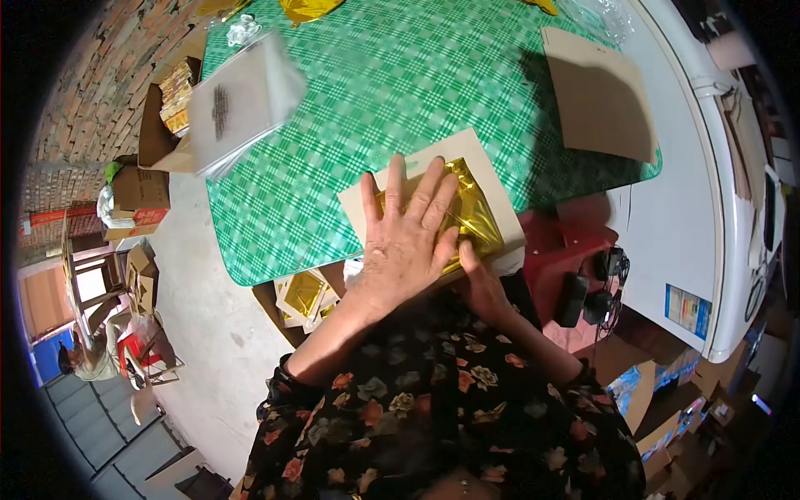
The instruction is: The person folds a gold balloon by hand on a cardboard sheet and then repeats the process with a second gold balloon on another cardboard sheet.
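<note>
My left hand [404,229] lies flat, fingers spread, on a gold foil sheet [477,204] that rests on a beige cardboard sheet [475,148]. The cardboard lies tilted at the near edge of the green checked tablecloth [367,108]. At its near edge is my right hand [486,292], thumb on top and the other fingers hidden, seemingly below. Something translucent shows along the cardboard's lower right edge. Under the table edge, a box [289,332] holds several cards with gold foil [304,293].
A stack of clear plastic sleeves [246,104] overhangs the table's left edge. Another cardboard sheet [600,100] lies at the right. Beside the table are a red stool [554,250] with black adapters and a white appliance [658,242]. Another person [100,354] sits far left.
</note>
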Demonstrator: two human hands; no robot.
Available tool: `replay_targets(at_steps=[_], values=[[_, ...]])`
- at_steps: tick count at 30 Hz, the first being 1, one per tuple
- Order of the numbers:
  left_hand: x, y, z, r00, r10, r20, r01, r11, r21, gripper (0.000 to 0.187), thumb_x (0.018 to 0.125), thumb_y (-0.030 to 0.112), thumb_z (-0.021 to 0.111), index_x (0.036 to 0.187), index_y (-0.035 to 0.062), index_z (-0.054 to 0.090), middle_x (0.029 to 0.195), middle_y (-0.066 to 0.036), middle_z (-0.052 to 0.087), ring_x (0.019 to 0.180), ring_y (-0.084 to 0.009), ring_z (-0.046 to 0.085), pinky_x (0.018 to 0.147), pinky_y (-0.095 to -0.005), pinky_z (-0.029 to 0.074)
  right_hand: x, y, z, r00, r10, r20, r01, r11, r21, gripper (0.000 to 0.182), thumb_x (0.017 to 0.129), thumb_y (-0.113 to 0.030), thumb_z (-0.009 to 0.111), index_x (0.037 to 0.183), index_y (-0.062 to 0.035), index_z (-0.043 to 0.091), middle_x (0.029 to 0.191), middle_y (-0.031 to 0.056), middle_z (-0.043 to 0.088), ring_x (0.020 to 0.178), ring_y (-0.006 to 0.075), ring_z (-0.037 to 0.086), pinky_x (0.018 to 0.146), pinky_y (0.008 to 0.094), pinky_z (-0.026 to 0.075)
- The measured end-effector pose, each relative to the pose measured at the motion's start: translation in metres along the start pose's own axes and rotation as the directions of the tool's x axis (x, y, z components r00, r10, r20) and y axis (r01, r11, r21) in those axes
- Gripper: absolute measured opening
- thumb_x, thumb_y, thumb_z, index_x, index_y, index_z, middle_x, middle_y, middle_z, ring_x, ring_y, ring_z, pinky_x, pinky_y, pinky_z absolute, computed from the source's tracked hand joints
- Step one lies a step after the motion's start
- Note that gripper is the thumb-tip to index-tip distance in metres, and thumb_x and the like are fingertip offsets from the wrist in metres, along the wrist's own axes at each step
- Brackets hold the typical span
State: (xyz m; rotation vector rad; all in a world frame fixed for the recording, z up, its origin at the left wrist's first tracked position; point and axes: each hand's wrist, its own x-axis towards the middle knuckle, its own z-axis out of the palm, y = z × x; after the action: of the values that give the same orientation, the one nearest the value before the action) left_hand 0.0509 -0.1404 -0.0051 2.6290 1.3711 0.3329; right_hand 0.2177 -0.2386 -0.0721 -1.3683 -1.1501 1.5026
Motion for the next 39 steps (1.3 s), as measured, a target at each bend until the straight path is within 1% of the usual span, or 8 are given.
replay_targets(at_steps=[8,11,16,21,29,33,36,39], values=[[-0.002,-0.005,-0.002,0.999,0.022,0.039,-0.021,1.000,-0.006,0.066,0.108,0.036,0.054,0.170,0.0169,0.039,0.180,-0.006,0.029,0.166,-0.0449,0.017,0.130,-0.0719,0.004,0.020,-0.028,0.028,0.979,0.182,-0.097,-0.117,0.877,0.466,0.071,0.119,-0.051,0.037,0.167,0.0012,0.035,0.167,0.0172,0.041,0.152,0.0259,0.041,0.128,0.0392,0.031],[0.000,-0.006,-0.006,0.998,0.039,0.046,-0.040,0.999,0.027,0.066,0.107,0.037,0.055,0.169,0.0159,0.041,0.179,-0.007,0.031,0.167,-0.0406,0.017,0.131,-0.0706,0.003,0.018,-0.040,0.023,0.977,0.199,-0.077,-0.155,0.910,0.384,0.070,0.118,-0.050,0.038,0.165,0.0020,0.039,0.164,0.0189,0.046,0.151,0.0261,0.043,0.126,0.0396,0.033],[0.007,-0.011,-0.018,0.994,0.103,0.037,-0.103,0.995,0.006,0.071,0.103,0.036,0.060,0.165,0.0048,0.043,0.177,-0.013,0.033,0.167,-0.0395,0.020,0.134,-0.0649,0.008,0.014,-0.028,0.017,0.963,-0.268,-0.040,0.266,0.963,-0.047,0.055,0.117,-0.037,0.041,0.153,0.0036,0.048,0.130,0.0201,0.068,0.116,0.0320,0.068,0.102,0.0440,0.053],[0.021,-0.032,-0.015,0.968,0.247,-0.034,-0.249,0.948,-0.196,0.073,0.101,0.032,0.062,0.161,-0.0048,0.043,0.174,-0.021,0.036,0.163,-0.0436,0.030,0.134,-0.0566,0.024,0.025,-0.066,0.018,0.975,0.168,0.147,-0.208,0.924,0.321,0.073,0.115,-0.064,0.026,0.133,-0.0025,0.061,0.109,0.0161,0.073,0.091,0.0224,0.071,0.083,0.0357,0.057],[0.038,-0.056,-0.013,0.954,0.300,0.003,-0.296,0.942,-0.159,0.079,0.092,0.025,0.068,0.165,0.0071,0.042,0.173,-0.022,0.036,0.161,-0.0417,0.034,0.133,-0.0554,0.029,0.043,-0.059,0.020,0.802,0.218,0.556,-0.589,0.442,0.676,0.084,0.109,-0.078,0.024,0.144,-0.0089,0.057,0.110,0.0148,0.079,0.086,0.0235,0.077,0.072,0.0346,0.059],[0.039,-0.055,-0.014,0.958,0.284,0.033,-0.276,0.949,-0.150,0.074,0.095,0.021,0.060,0.166,0.0096,0.045,0.175,-0.021,0.035,0.162,-0.0394,0.033,0.135,-0.0547,0.026,0.037,-0.087,0.005,0.719,0.358,0.596,-0.647,0.659,0.384,0.066,0.115,-0.062,0.036,0.132,-0.0058,0.067,0.107,0.0130,0.079,0.089,0.0223,0.078,0.078,0.0368,0.060],[0.041,-0.054,-0.016,0.958,0.285,0.043,-0.277,0.951,-0.137,0.074,0.093,0.019,0.061,0.165,0.0103,0.047,0.175,-0.020,0.035,0.162,-0.0392,0.034,0.134,-0.0545,0.027,0.016,-0.077,-0.023,0.832,0.289,0.474,-0.310,0.950,-0.036,0.044,0.112,-0.042,0.056,0.120,-0.0018,0.073,0.109,0.0146,0.078,0.089,0.0262,0.076,0.084,0.0400,0.059],[0.040,-0.052,-0.018,0.960,0.277,0.033,-0.269,0.951,-0.155,0.073,0.093,0.019,0.062,0.164,0.0101,0.049,0.174,-0.020,0.037,0.162,-0.0392,0.034,0.133,-0.0547,0.028,0.007,-0.099,-0.032,0.983,-0.113,0.146,0.170,0.866,-0.470,0.031,0.100,-0.027,0.075,0.115,-0.0005,0.075,0.118,0.0161,0.075,0.095,0.0342,0.071,0.089,0.0431,0.056]])
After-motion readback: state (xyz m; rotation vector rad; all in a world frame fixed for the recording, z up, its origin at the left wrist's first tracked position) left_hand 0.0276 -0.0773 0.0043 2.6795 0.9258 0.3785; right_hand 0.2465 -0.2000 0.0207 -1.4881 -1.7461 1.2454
